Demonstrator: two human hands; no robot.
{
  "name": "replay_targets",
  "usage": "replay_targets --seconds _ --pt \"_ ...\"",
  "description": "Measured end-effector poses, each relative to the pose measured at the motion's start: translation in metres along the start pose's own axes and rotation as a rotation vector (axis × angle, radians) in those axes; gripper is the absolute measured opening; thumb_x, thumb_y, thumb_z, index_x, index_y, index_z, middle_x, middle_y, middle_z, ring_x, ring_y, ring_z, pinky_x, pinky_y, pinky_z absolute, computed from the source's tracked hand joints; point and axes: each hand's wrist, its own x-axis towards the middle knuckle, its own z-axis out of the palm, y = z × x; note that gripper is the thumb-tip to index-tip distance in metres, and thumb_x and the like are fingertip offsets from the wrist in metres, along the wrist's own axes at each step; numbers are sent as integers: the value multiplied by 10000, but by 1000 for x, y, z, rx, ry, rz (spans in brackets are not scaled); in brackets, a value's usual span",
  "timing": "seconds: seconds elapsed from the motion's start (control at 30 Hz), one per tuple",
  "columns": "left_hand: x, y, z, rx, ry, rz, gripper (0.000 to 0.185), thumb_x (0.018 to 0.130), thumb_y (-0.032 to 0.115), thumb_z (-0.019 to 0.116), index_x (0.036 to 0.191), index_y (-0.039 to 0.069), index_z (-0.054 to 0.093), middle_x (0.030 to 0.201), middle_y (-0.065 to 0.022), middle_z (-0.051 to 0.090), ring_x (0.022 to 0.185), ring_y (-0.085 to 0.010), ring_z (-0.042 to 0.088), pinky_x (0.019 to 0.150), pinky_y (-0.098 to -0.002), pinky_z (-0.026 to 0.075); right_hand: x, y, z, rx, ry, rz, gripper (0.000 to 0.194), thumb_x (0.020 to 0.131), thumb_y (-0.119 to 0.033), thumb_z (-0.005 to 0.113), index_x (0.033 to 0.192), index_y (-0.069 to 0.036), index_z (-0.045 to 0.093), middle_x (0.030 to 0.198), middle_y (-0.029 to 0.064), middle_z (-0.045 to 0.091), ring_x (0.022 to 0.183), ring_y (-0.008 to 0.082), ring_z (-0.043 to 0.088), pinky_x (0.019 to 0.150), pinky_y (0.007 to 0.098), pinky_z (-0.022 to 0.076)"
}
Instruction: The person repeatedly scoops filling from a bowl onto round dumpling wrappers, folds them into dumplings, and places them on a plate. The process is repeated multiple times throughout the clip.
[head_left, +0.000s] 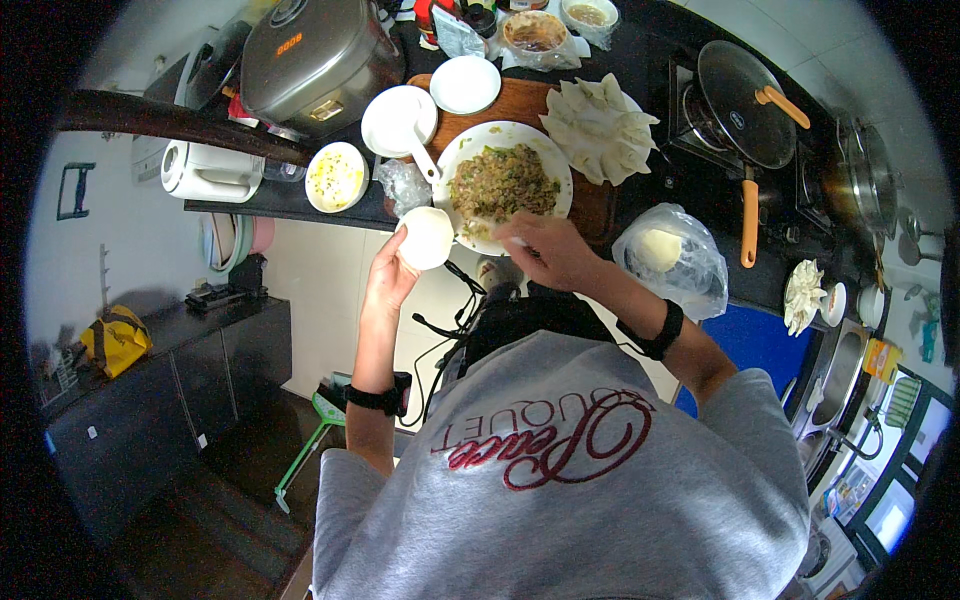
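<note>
On the fingers of my left hand (396, 274) lies a round, flat dough wrapper (425, 238), its edge pinched by the thumb. My right hand (546, 250) is over the near rim of a white plate (450, 154) heaped with minced filling (504, 182); its fingers are curled around a pale utensil that is mostly hidden. Behind and to the right, folded dumplings (600, 127) are arranged in a ring on a plate. A ball of dough (660, 250) rests in a clear plastic bag (697, 277) right of my right hand.
A bowl of yellow, green-flecked mixture (337, 178), crumpled plastic (407, 186) and a white spoon (424, 159) on stacked dishes stand left of the filling. The rice cooker (322, 67) is behind them. At right, a lidded pan (746, 105) with an orange handle sits on the stove.
</note>
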Motion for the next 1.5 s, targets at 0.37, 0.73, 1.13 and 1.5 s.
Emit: replay_targets --seconds 0.37,0.73,1.13,1.5 --pt "-3 -5 -3 58 -29 -32 411 913 205 537 1248 -27 483 1212 -132 584 1126 -237 563 979 -401 435 10 21 -17 -89 75 93 130 858 -95 547 959 -44 613 880 107 615 717 280 632 597 373 509" --pt "1 -5 -3 48 -18 -35 422 907 192 546 1252 -36 461 1215 -163 572 1118 -264 566 964 -426 453 4 15 -12 20 -29 -58 116 852 -64 559 946 -29 617 823 108 610 692 278 629 600 357 501" --pt "2 -9 -8 55 -2 -35 432 920 210 528 1269 -32 448 1233 -159 564 1131 -264 559 975 -429 441 -12 12 11 31 111 60 141 857 -56 550 984 -45 608 824 106 586 661 265 605 565 344 488" --pt "-8 -8 15 111 60 109 462 924 238 533 1297 -10 422 1268 -146 539 1152 -261 543 991 -430 433 -5 38 23 962 303 752 235 942 -185 511 1037 0 622 697 18 593 636 83 566 601 224 463"
